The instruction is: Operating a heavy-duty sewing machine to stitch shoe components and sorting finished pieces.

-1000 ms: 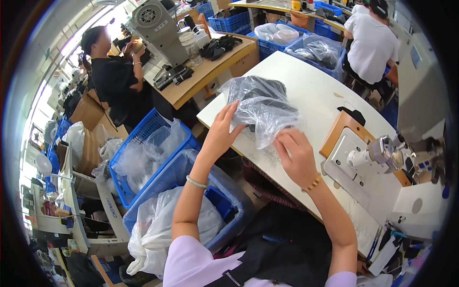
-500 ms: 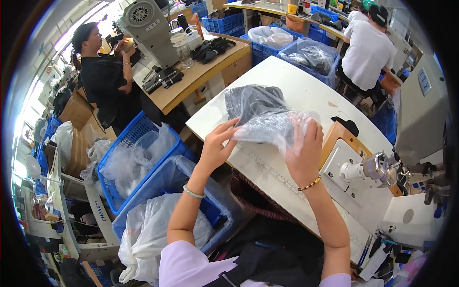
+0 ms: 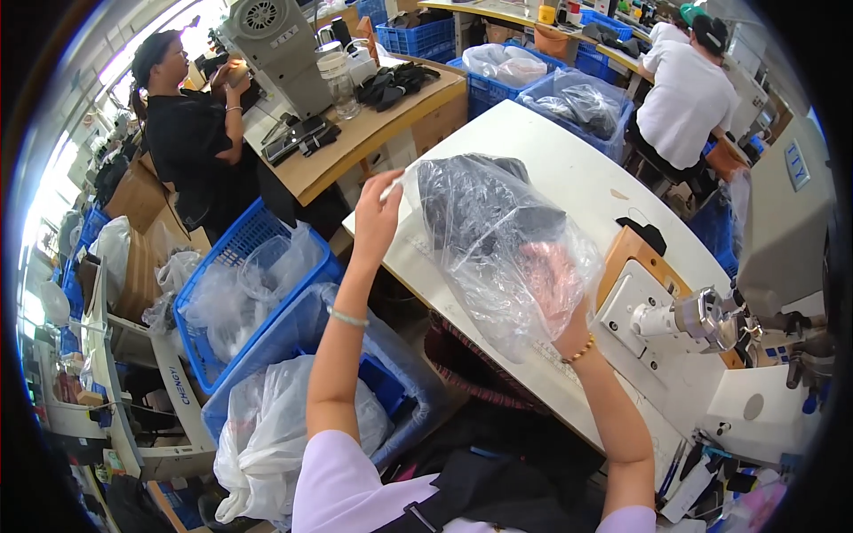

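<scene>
A clear plastic bag [image 3: 484, 284] lies on the white tabletop, its open side toward me. Flat dark pieces [image 3: 471, 191], perhaps fabric, are inside at its far end; their exact kind is blurred by the plastic. At the bag's far left corner, my left hand [image 3: 378, 213] pinches the film, with the wrist raised over the table's left edge. My right hand [image 3: 553, 280] is inside the bag's near right part and shows through the plastic. Its fingers look stretched out toward the dark pieces, apart from them.
A white sewing machine [image 3: 675, 324] stands at the right, beside a black scrap [image 3: 641, 235]. Blue crates [image 3: 200, 342] with plastic bags sit at the left. One person [image 3: 191, 133] works at the left bench, another [image 3: 684, 98] sits at the far right.
My left hand has moved up and left to the bag's far corner. The bag, bunched before, is spread out toward me, and my right hand has gone under its film.
</scene>
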Tool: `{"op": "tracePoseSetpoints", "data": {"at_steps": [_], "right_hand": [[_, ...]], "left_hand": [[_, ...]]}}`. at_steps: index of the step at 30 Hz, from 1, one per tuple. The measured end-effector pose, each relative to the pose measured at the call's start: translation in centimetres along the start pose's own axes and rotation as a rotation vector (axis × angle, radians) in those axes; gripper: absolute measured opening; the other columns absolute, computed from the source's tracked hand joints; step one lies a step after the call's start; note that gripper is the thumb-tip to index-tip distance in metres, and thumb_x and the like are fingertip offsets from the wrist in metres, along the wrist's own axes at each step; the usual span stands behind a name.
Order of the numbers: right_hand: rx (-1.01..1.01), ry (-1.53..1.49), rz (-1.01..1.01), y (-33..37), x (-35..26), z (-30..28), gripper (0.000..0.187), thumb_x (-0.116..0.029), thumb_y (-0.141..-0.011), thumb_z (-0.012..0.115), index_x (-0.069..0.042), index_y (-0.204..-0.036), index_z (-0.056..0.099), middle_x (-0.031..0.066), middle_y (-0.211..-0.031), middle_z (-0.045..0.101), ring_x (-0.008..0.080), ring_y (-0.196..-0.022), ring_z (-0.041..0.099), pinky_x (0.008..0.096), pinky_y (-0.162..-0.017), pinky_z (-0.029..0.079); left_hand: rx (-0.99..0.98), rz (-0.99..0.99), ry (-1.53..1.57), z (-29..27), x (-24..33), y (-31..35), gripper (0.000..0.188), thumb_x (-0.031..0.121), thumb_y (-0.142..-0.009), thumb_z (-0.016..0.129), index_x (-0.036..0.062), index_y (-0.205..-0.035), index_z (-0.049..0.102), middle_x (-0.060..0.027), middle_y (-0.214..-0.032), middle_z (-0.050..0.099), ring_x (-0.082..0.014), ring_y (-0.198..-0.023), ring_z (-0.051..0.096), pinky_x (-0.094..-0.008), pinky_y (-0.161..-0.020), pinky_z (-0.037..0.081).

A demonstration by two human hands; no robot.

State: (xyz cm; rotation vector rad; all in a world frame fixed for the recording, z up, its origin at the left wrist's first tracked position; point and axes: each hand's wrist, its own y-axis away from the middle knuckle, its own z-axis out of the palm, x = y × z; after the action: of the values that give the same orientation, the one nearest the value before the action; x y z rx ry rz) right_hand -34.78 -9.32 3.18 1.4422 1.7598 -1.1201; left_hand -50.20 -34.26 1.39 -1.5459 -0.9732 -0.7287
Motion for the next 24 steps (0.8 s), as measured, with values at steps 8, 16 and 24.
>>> {"op": "tracePoseSetpoints", "data": {"at_steps": [8, 16, 24], "right_hand": [[0.273, 0.318, -0.106, -5.9, -0.7, 2.8, 0.038, -0.024, -0.093, 0.052, -0.001, -0.123, 0.052, 0.0168, -0.124, 0.052, 0.0339, -0.115, 0.049, 0.0407, -0.101, 0.038], [-0.281, 0.284, -0.087, -7.7, -0.1, -4.2, 0.074, -0.041, -0.083, 0.063, -0.005, -0.140, 0.033, 0.0173, -0.141, 0.038, 0.0318, -0.131, 0.035, 0.0365, -0.110, 0.027], [-0.029, -0.373, -0.013, -3.5, -0.4, -4.3, 0.084, -0.015, -0.076, 0.069, -0.008, -0.146, 0.022, 0.0153, -0.140, 0.040, 0.0268, -0.127, 0.040, 0.0368, -0.107, 0.033]], "left_hand": [[-0.248, -0.602, 0.050, 3.0, -3.2, -6.1, 0.051, 0.045, -0.094, 0.047, 0.0019, -0.118, 0.061, -0.0056, -0.078, 0.057, -0.0153, -0.075, 0.054, -0.0288, -0.066, 0.046], [0.046, 0.007, 0.084, 4.0, 1.8, -4.3, 0.044, 0.028, -0.095, 0.054, -0.0040, -0.065, 0.048, 0.0021, -0.062, 0.039, -0.0065, -0.056, 0.032, -0.0255, -0.049, 0.027], [0.014, 0.406, 0.099, 6.8, 13.2, -6.3, 0.029, 0.016, -0.091, 0.060, -0.0071, -0.073, 0.057, -0.0033, -0.061, 0.038, -0.0087, -0.058, 0.035, -0.0263, -0.053, 0.030]]}}
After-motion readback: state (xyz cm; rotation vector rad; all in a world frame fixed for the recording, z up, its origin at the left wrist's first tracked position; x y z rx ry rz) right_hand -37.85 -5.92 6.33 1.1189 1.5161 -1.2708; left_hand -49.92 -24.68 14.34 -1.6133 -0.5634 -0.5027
